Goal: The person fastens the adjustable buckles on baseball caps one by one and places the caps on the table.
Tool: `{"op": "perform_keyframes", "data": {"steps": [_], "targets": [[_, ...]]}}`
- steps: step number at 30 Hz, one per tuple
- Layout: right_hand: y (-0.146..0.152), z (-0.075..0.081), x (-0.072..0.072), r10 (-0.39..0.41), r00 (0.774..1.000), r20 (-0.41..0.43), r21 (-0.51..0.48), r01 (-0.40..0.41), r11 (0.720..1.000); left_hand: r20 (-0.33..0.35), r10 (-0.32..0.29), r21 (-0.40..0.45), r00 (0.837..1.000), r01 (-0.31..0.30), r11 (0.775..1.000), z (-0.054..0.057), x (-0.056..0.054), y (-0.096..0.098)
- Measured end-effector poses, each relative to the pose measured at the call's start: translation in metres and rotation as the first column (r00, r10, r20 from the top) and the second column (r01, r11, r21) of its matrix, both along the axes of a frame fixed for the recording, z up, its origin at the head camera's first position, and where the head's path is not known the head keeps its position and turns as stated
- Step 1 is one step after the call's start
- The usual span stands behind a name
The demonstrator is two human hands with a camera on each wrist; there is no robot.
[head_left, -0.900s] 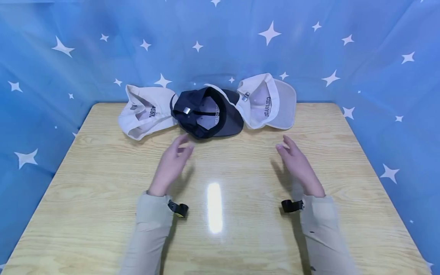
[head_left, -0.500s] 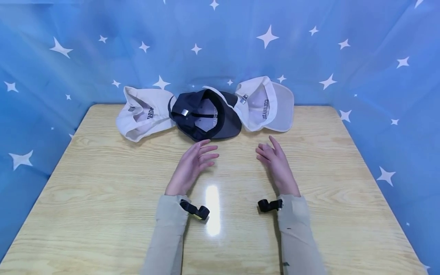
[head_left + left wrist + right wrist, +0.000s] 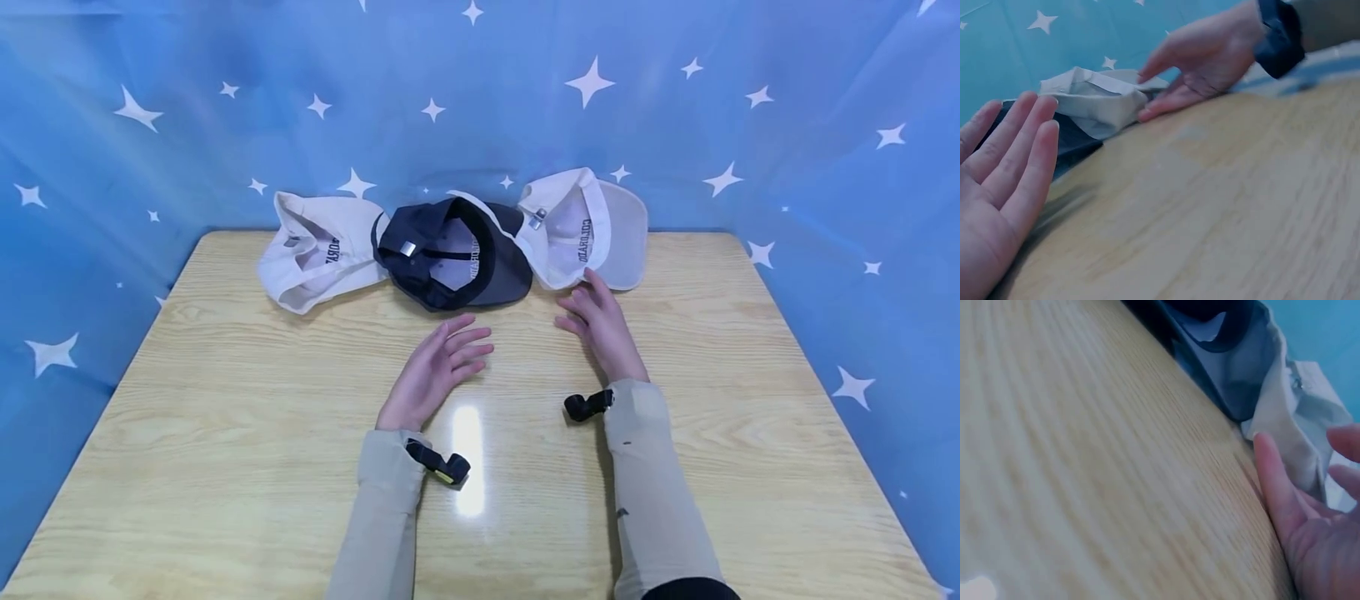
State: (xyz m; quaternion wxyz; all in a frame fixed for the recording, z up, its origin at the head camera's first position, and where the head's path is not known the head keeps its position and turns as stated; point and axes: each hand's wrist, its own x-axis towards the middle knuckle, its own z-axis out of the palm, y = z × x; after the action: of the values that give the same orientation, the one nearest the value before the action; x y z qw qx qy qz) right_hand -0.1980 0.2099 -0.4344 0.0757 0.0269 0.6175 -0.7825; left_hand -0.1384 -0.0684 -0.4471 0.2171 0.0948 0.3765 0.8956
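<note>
Three caps lie in an overlapping row along the table's back edge, openings facing up. On the left is a white cap, in the middle a dark navy cap with a grey brim, and on the right another white cap with a light grey brim. My right hand is at the near rim of the right white cap, fingers spread; whether a fingertip touches it I cannot tell. Just in front of the navy cap, my left hand is held with fingers extended, holding nothing.
The wooden table runs toward me, with a bright light reflection in its middle. Behind it and at both sides hangs a blue curtain with white stars. A black camera is strapped to my left wrist, another to my right.
Both hands came inward from farther apart. The right hand then reached forward to the right white cap, while the left drew slightly back from the navy cap. The caps have stayed put.
</note>
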Motion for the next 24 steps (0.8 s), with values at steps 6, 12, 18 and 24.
{"op": "perform_keyframes", "data": {"steps": [6,12,18,24], "targets": [[-0.001,0.003,-0.009,0.012,0.999,0.039,0.038,-0.014,0.999,0.007,-0.023,-0.02,1.0,0.023,1.0,0.0,-0.001,0.0],[-0.007,0.014,-0.019,-0.056,0.993,0.106,0.11,0.044,0.993,0.019,-0.037,-0.05,0.999,0.038,0.998,-0.001,0.0,0.002],[-0.007,0.002,-0.038,-0.281,0.946,0.161,0.148,0.258,0.955,0.01,-0.044,-0.067,0.999,0.045,0.997,-0.001,0.002,0.002],[-0.01,0.004,-0.03,-0.448,0.872,0.197,-0.012,0.459,0.889,0.001,-0.044,-0.074,0.999,0.044,0.996,0.0,0.001,0.001]]}}
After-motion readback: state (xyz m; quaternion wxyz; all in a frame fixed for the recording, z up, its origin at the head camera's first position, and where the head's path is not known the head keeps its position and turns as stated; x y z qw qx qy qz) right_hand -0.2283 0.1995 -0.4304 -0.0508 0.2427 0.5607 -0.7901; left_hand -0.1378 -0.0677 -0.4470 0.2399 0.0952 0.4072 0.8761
